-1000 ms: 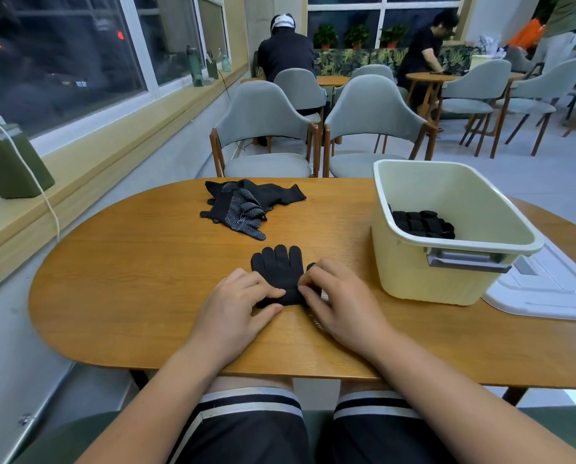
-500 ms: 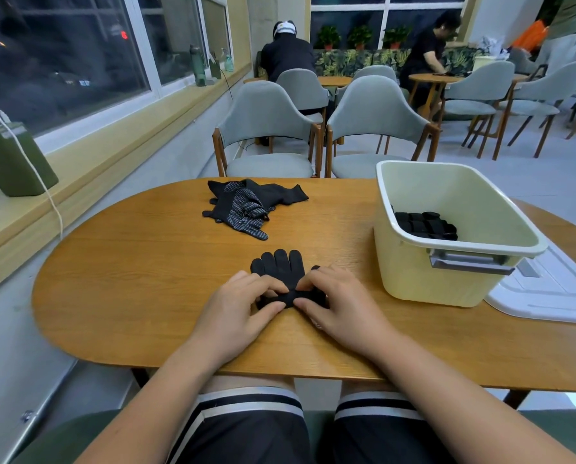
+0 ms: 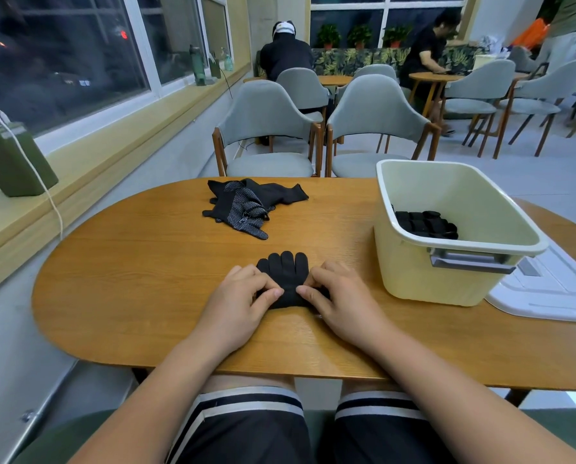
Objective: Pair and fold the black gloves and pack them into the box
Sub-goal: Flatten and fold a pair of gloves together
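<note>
Left hand (image 3: 238, 298) and right hand (image 3: 338, 296) pinch the cuff end of stacked black knit gloves (image 3: 284, 267) on the oval wooden table (image 3: 129, 279), beside the cream plastic box (image 3: 447, 279).

We note that the left hand (image 3: 238, 301) and right hand (image 3: 338, 296) cover the cuff end of the gloves (image 3: 285, 272), so we cannot tell how many lie stacked there or how far they are folded. The box (image 3: 447, 286) wall hides part of the folded pairs (image 3: 425, 224) inside; their count is unclear. The pile (image 3: 246, 205) overlaps itself, count unclear. The lid (image 3: 547, 296) and tabletop (image 3: 129, 279) run past the right edge.
</note>
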A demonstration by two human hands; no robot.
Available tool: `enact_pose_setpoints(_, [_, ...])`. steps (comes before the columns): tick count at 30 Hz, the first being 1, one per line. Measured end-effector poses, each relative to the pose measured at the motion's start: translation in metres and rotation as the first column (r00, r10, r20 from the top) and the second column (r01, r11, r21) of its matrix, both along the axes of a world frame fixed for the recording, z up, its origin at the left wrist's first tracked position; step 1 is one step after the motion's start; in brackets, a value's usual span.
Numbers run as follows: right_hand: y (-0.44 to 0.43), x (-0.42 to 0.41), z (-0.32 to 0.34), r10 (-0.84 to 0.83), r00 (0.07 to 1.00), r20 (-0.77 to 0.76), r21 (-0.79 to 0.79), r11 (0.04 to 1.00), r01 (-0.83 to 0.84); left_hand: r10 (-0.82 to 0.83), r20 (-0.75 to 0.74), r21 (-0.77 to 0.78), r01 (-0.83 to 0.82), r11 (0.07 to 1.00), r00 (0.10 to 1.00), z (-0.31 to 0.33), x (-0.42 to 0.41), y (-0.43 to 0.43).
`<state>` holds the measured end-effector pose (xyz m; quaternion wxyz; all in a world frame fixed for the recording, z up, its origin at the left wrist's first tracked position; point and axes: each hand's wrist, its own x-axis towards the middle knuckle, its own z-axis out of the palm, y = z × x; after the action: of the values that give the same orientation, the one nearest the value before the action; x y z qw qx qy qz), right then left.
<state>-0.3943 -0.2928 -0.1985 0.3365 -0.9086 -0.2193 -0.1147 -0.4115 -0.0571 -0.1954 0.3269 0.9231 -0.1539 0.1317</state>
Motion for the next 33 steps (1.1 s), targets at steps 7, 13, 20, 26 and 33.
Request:
enact_pose_setpoints(7, [0.005,0.005,0.0,-0.092,0.994,0.054,-0.028,0.995,0.094,0.04,-0.056,0.02,-0.039,0.999,0.998,0.004,0.008,-0.005])
enact_pose_setpoints(13, [0.008,0.006,-0.003,-0.112,0.982,0.152,-0.088,0.988,0.127,0.019,0.16,0.119,-0.038,0.992,0.987,0.009,0.004,-0.01])
enact_pose_setpoints(20, [0.008,0.006,-0.004,-0.112,0.981,0.159,-0.098,0.987,0.128,-0.087,0.355,0.269,-0.013,0.963,0.931,0.002,-0.019,-0.016])
enact_pose_setpoints(26, [0.01,0.006,-0.006,-0.123,0.975,0.184,-0.082,0.987,0.139,-0.158,0.369,0.31,0.039,0.95,0.916,-0.002,-0.029,-0.021])
enact_pose_setpoints(33, [0.008,0.006,-0.008,-0.12,0.975,0.188,-0.1,0.985,0.141,-0.073,0.301,0.276,-0.014,0.961,0.951,0.002,-0.014,-0.023])
